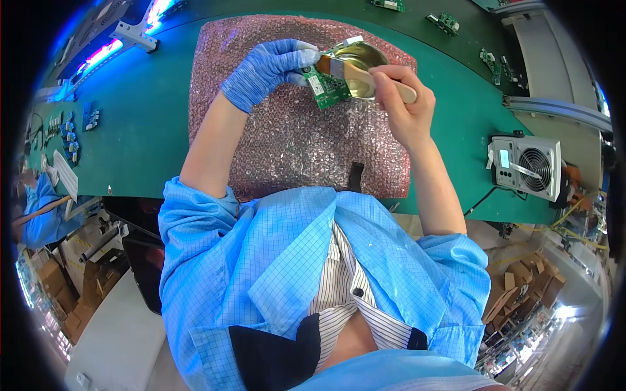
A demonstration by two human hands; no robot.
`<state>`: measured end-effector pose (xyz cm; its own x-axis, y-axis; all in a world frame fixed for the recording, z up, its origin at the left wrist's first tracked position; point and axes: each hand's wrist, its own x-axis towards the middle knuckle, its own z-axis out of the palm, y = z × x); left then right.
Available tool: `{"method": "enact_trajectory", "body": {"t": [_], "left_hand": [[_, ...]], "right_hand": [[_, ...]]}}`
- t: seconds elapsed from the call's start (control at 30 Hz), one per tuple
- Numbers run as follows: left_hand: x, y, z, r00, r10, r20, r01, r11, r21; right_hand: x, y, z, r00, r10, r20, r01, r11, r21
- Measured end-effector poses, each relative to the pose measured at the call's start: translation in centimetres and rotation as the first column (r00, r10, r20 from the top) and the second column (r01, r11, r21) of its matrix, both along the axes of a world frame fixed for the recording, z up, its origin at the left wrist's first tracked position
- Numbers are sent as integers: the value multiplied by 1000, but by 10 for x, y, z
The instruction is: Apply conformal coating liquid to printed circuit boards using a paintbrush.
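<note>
My left hand [270,70], in a blue knit glove with pale fingertips, is closed on the edge of a green circuit board [329,91]. The board is tilted and carries a white label and white parts at its upper end. Bare and closed, my right hand [405,104] grips the pale wooden handle of a flat brush [358,77]. The brush's brown bristles meet the board close to my left fingertips. Just behind the brush and board stands a round, shiny gold-coloured metal bowl [373,57], partly hidden by them.
Pink bubble wrap [293,143] covers the green bench [140,143] in front of me. A fan unit [525,166] with a small screen stands at right. More circuit boards [445,25] lie on the dark strip behind. At far left is another person's blue sleeve [49,208].
</note>
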<state>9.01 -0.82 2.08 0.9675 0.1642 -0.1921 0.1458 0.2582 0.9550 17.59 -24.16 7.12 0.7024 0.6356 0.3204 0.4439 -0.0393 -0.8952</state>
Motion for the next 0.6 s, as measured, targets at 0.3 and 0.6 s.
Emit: {"method": "enact_trajectory", "body": {"t": [0.3, 0.6], "left_hand": [[-2, 2, -2, 999, 30, -21, -29, 998, 59], [2, 0, 6, 1000, -8, 20, 6, 994, 105]], "right_hand": [[-3, -3, 10, 961, 197, 195, -121, 931, -344], [-3, 3, 4, 987, 70, 142, -46, 985, -166]]}}
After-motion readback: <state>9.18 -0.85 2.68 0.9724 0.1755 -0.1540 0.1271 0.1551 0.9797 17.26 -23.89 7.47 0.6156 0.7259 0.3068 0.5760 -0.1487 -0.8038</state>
